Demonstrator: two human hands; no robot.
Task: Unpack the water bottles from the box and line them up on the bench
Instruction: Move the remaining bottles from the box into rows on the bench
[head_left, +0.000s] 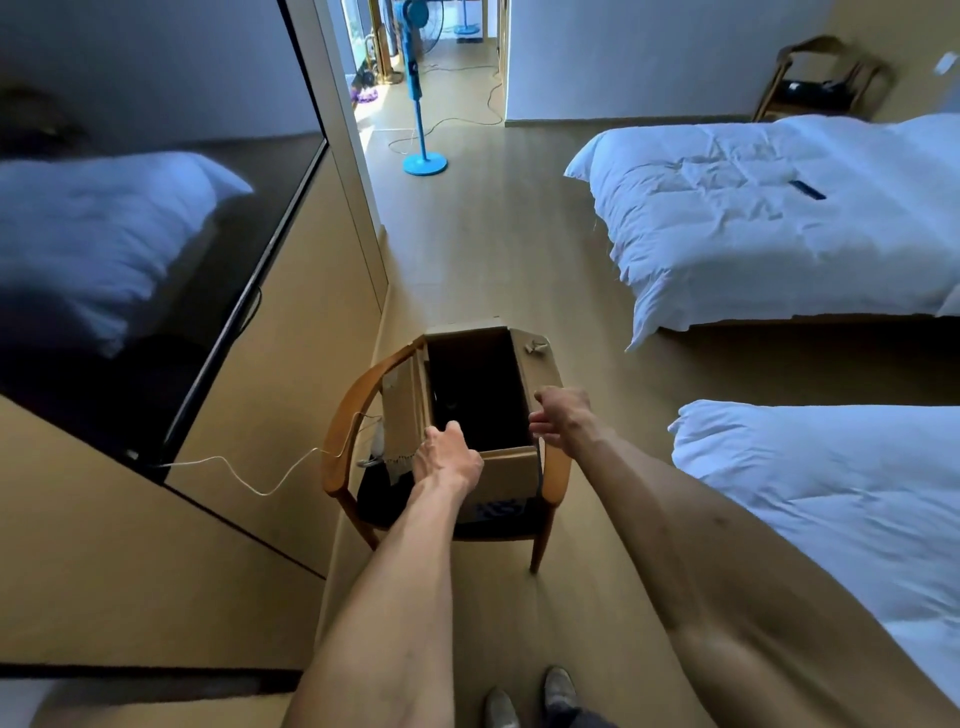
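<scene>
Both hands (449, 454) (563, 415) grip the open rectangular cardboard box (511, 475) on a wooden chair (343, 415).

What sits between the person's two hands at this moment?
In the head view, the open cardboard box on the wooden chair: left hand at its near-left corner, right hand at its right edge. Its inside is too dark to read.

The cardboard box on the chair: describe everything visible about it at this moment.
The cardboard box is plain brown, upright on the dark seat of a wooden armchair, its top flaps folded outward. Its inside is too dark to show any contents. The left hand rests on its near left rim; the right hand is at the right rim, fingers loosely curled. Torn tape hangs from the flaps.
</scene>
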